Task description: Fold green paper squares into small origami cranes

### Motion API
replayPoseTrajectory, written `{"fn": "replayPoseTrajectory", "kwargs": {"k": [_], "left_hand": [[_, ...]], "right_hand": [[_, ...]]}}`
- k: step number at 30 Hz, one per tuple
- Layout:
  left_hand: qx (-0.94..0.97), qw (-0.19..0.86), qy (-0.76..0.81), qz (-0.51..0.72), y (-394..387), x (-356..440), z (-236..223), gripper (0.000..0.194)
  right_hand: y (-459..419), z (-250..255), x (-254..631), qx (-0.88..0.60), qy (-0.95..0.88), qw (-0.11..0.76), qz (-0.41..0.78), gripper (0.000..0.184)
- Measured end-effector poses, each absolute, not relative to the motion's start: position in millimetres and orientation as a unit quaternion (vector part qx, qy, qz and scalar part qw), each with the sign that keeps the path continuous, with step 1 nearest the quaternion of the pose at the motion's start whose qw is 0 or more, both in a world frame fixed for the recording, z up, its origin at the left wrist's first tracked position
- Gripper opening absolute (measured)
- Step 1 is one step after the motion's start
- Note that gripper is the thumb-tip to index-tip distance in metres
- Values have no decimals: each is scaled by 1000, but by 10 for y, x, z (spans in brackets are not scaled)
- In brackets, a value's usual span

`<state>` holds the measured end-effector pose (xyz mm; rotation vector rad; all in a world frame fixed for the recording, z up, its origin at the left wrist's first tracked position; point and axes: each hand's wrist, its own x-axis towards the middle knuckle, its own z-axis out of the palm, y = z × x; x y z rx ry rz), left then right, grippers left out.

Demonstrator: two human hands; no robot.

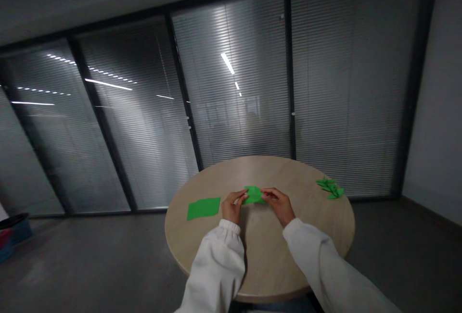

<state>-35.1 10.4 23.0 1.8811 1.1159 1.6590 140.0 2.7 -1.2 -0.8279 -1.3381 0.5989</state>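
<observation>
Between my two hands is a small piece of green paper (254,194), creased and held just above the table. My left hand (233,205) pinches its left edge between thumb and fingers. On the opposite edge, my right hand (279,202) grips the paper the same way. To the left of my left hand lies a flat green sheet of paper (204,208), roughly rectangular. A small pile of folded green paper pieces (330,188) with pointed ends rests near the table's right edge, apart from my right hand.
The round wooden table (274,269) has a curved edge all around. Behind it stands a glass partition with blinds (234,125) and dark frames. A blue and red bin (18,229) stands on the floor at far left.
</observation>
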Motion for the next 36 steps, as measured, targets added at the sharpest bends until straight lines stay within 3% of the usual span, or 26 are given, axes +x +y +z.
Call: {"fn": "replayPoseTrajectory", "kwargs": {"k": [21,36], "left_hand": [[666,210,380,606,79,-286,259,12],[642,276,403,591,72,-263,244,12]], "right_hand": [[103,-86,1420,-370,-600,679,204,24],[66,-83,1342,-374,-574,653,322,28]]}}
